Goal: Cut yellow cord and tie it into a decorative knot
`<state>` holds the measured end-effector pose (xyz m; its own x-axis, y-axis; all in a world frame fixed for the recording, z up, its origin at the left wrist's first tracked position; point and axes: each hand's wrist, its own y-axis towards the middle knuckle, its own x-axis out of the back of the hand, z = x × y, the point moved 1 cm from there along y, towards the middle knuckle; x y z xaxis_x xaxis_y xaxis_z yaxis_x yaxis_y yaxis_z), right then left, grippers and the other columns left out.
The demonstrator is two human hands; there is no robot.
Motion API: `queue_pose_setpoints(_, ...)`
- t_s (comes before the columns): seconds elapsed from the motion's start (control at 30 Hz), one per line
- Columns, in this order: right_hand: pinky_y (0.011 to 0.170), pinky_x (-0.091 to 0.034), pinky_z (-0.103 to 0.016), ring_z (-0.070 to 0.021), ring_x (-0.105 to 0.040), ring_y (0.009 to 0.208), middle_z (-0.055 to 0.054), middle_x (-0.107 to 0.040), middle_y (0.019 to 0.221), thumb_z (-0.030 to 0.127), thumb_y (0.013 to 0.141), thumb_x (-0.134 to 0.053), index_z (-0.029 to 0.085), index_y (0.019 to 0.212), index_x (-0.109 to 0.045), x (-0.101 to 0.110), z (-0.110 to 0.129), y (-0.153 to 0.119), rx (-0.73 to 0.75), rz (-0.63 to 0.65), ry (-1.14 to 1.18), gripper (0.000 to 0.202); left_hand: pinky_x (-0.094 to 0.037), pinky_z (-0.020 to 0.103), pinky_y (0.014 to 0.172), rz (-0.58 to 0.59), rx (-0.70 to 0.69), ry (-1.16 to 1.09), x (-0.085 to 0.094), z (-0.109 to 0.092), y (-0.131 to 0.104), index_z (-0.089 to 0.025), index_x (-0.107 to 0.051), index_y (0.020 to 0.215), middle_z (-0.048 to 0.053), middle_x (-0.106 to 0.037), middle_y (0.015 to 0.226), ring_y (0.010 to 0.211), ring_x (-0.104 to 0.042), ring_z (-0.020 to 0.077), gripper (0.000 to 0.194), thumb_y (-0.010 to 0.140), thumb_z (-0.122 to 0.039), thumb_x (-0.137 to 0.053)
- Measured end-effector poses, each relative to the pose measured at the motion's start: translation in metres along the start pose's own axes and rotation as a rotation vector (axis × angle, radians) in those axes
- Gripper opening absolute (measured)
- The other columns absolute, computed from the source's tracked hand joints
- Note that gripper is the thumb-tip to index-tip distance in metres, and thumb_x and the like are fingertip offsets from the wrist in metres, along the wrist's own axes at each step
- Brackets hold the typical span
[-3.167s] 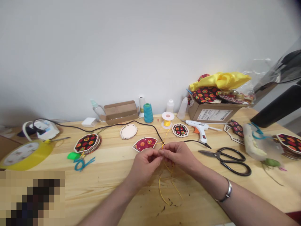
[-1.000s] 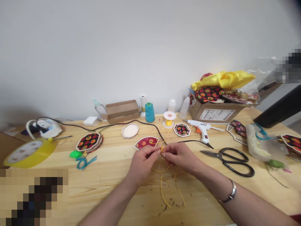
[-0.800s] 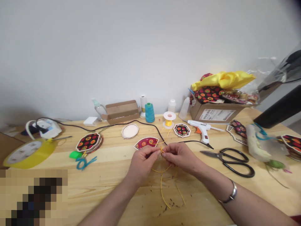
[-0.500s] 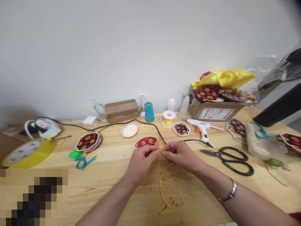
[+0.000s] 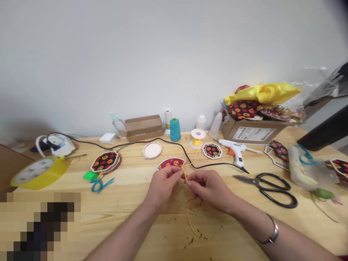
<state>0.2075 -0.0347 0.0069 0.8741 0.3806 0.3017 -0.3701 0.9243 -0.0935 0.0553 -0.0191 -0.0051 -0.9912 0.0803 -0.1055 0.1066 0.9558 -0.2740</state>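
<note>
A thin yellow cord [image 5: 188, 214] runs through both hands at the middle of the table, with a loop and a loose end hanging toward me. My left hand [image 5: 164, 183] pinches it between thumb and forefinger. Close beside it, my right hand [image 5: 205, 185] also pinches the cord, slightly lower. Between the fingertips the cord crosses over itself; the exact shape there is too small to make out. Just behind my hands lies a fan-shaped red patterned piece [image 5: 172, 163], partly covered by the left fingers. The cord leads back toward a white spool [image 5: 198, 134] wound with yellow.
Black-handled scissors [image 5: 268, 183] and a white glue gun [image 5: 235, 146] lie to the right. A cardboard box of fabric [image 5: 252, 127] stands behind them. Left are stacked patterned pieces [image 5: 105, 162] and a yellow tape roll [image 5: 40, 173]. A black cable [image 5: 136, 143] crosses the back.
My right hand has moved slightly down from my left, drawing out the cord between them. One of the hanging ends has left its earlier place. The whole view has shifted slightly.
</note>
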Motion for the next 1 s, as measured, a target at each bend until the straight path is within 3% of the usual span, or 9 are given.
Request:
queue_pose_setpoints(0.2,0.05,-0.028,-0.023,-0.0094,-0.041,0.051,0.0,-0.054,0.059,0.016,0.083,-0.043,0.018,0.068,-0.055,-0.009,0.003,-0.012,0.413,0.138,-0.518,0.02,-0.015,0.014,0.038,0.108,0.088,-0.257,0.0,0.0,0.001,-0.011,-0.059,0.071,-0.004,-0.055,0.055,0.038,-0.024,-0.0012,0.019,0.068,-0.028,-0.069)
queue_pose_setpoints(0.3,0.052,-0.029,-0.025,-0.0125,-0.045,0.054,-0.003,-0.056,0.06,0.032,0.083,-0.05,0.018,0.071,-0.057,-0.006,0.006,-0.017,0.562,0.221,-0.563,0.02,-0.013,0.013,0.037,0.089,0.092,-0.305,0.002,0.003,0.003,-0.012,-0.059,0.074,-0.003,-0.057,0.058,0.037,-0.026,-0.002,0.019,0.068,-0.027,-0.07)
queue_pose_setpoints(0.37,0.054,-0.031,-0.026,-0.0136,-0.047,0.057,-0.004,-0.056,0.06,0.037,0.083,-0.05,0.018,0.067,-0.057,-0.002,0.007,-0.018,0.579,0.162,-0.473,0.026,-0.016,0.013,0.037,0.079,0.099,-0.3,0.003,0.004,0.003,-0.013,-0.059,0.076,-0.003,-0.056,0.056,0.037,-0.03,-0.0011,0.019,0.068,-0.028,-0.07)
queue_pose_setpoints(0.5,0.056,-0.034,-0.026,-0.012,-0.047,0.057,-0.002,-0.053,0.059,0.033,0.088,-0.044,0.017,0.062,-0.055,0.005,0.003,-0.008,0.317,-0.23,-0.17,0.032,-0.026,0.013,0.039,0.076,0.108,-0.278,-0.001,0.001,0.001,-0.014,-0.061,0.076,-0.003,-0.055,0.054,0.041,-0.041,0.002,0.02,0.066,-0.028,-0.071)
queue_pose_setpoints(0.53,0.058,-0.036,-0.025,-0.0121,-0.048,0.059,-0.002,-0.054,0.061,0.035,0.086,-0.047,0.016,0.065,-0.056,0.005,0.0,-0.005,0.222,-0.259,-0.047,0.029,-0.027,0.013,0.04,0.075,0.104,-0.269,-0.002,0.0,0.0,-0.014,-0.062,0.076,-0.003,-0.055,0.054,0.042,-0.042,0.0022,0.02,0.066,-0.027,-0.072)
queue_pose_setpoints(0.63,0.066,-0.042,-0.027,-0.0134,-0.054,0.069,-0.002,-0.059,0.073,0.039,0.077,-0.061,0.016,0.075,-0.055,0.001,-0.006,0.004,0.003,-0.127,0.425,0.023,-0.028,0.013,0.041,0.075,0.084,-0.238,-0.004,0.0,-0.001,-0.014,-0.064,0.076,-0.003,-0.055,0.053,0.043,-0.043,0.0026,0.02,0.065,-0.028,-0.072)
queue_pose_setpoints(0.73,0.077,-0.044,-0.032,-0.0146,-0.059,0.076,-0.001,-0.062,0.08,0.032,0.067,-0.072,0.017,0.079,-0.053,-0.004,-0.006,0.006,-0.08,-0.005,0.795,0.027,-0.029,0.015,0.042,0.071,0.053,-0.195,-0.005,0.001,-0.002,-0.014,-0.065,0.075,-0.004,-0.053,0.05,0.043,-0.042,0.0034,0.02,0.065,-0.03,-0.072)
queue_pose_setpoints(0.87,0.08,-0.043,-0.034,-0.0152,-0.062,0.072,-0.001,-0.063,0.073,0.023,0.062,-0.074,0.016,0.077,-0.053,-0.007,-0.001,0.005,-0.107,0.094,0.991,0.027,-0.028,0.017,0.042,0.069,-0.008,-0.063,-0.007,-0.002,-0.003,-0.014,-0.067,0.073,-0.006,-0.049,0.045,0.042,-0.038,0.0041,0.021,0.064,-0.032,-0.071)
queue_pose_setpoints(1.0,0.075,-0.044,-0.029,-0.0139,-0.063,0.071,-0.001,-0.064,0.072,0.014,0.059,-0.073,0.015,0.077,-0.053,-0.007,0.002,0.006,-0.137,0.119,1.066,0.027,-0.026,0.018,0.041,0.076,-0.032,0.036,-0.009,-0.005,-0.006,-0.014,-0.069,0.073,-0.007,-0.045,0.041,0.04,-0.035,0.0041,0.021,0.065,-0.033,-0.07)
